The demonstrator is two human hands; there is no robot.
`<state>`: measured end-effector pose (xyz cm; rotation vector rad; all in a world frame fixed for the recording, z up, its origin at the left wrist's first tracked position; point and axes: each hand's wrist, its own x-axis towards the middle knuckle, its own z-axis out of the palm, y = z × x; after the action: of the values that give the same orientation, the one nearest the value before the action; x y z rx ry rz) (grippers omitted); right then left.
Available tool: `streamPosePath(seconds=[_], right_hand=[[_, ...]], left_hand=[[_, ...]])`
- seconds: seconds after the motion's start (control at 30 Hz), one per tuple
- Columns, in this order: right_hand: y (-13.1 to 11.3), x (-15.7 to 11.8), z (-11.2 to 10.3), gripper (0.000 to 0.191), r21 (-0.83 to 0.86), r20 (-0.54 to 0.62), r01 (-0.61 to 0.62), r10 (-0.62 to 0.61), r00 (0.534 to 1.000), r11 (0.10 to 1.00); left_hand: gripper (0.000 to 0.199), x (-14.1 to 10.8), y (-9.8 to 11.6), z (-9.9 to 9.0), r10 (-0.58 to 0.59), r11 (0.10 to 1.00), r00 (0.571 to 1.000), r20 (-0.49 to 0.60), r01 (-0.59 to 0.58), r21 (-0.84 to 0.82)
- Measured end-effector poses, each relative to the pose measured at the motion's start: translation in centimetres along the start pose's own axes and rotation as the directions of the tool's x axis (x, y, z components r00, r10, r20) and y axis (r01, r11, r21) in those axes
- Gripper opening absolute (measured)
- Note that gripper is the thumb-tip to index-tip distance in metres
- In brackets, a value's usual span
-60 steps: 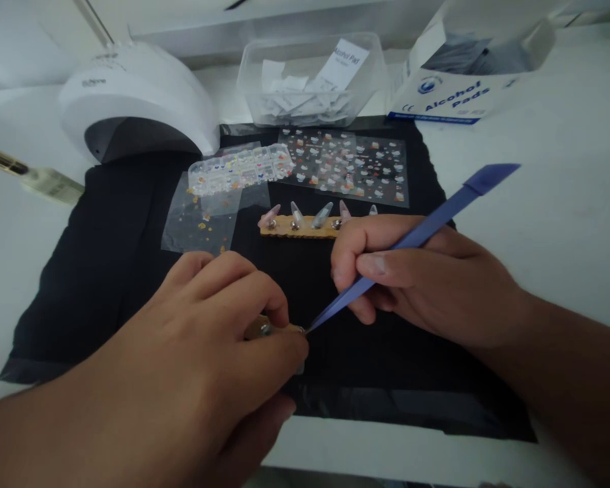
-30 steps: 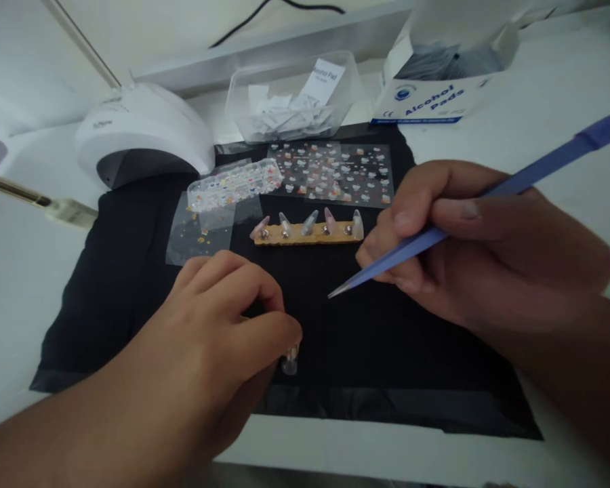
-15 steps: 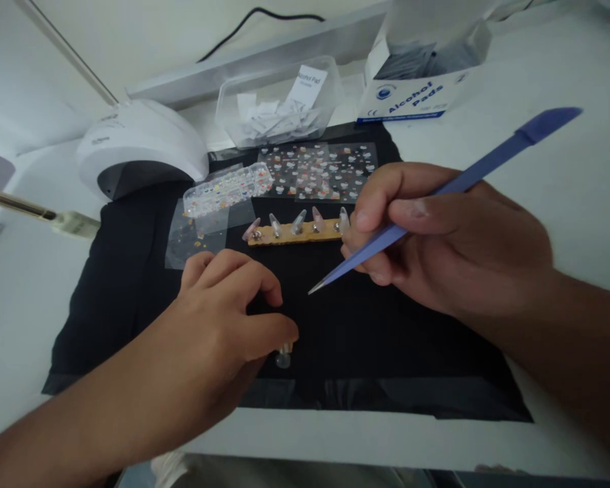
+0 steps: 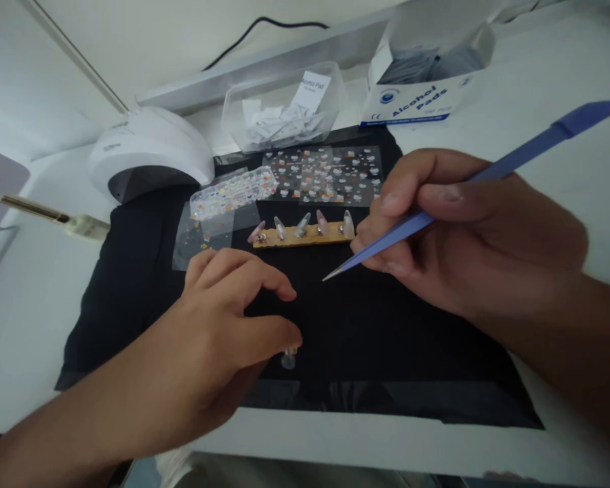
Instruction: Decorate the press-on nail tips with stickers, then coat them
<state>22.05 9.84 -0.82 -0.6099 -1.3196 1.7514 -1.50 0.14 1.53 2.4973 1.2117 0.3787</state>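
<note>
My right hand (image 4: 468,230) grips a pair of blue-purple tweezers (image 4: 401,234) like a pen. Their bare metal tip points down and left over the black cloth (image 4: 386,339). My left hand (image 4: 228,332) hovers low over the cloth, with thumb and index finger apart and nothing visible between their tips. Just below the thumb is a small clear knob-like piece (image 4: 288,359) with a gold-coloured part; whether the hidden fingers touch it cannot be made out. Beyond the hands, a wooden strip (image 4: 302,237) carries several pink and clear false nails (image 4: 321,222) on small metal mounts.
Behind the strip lie a clear case of small decorations (image 4: 234,192), sticker sheets (image 4: 330,176) and a clear sheet with gold flakes (image 4: 203,237). A white nail lamp (image 4: 152,146), bottle (image 4: 86,227), plastic tub (image 4: 285,125) and alcohol pad box (image 4: 411,102) stand around the cloth.
My right hand has drawn the tweezers slightly right and away from my left hand. The gap between left thumb and index finger is a little wider. The whole view has shifted slightly.
</note>
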Motion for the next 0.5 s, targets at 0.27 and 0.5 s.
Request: streamPosePath(seconds=[0.27,0.5], right_hand=[[-0.05,-0.05,0.32,0.013,0.052,-0.005,-0.039,0.039,0.999,0.998],[0.23,-0.19,0.17,0.013,0.077,0.038,-0.042,0.039,0.999,0.996]], left_hand=[[0.046,0.49,0.08,0.38,-0.009,0.999,0.992,0.127,0.013,-0.035],[0.049,0.16,-0.1,-0.07,-0.007,0.997,0.996,0.089,0.014,-0.077]])
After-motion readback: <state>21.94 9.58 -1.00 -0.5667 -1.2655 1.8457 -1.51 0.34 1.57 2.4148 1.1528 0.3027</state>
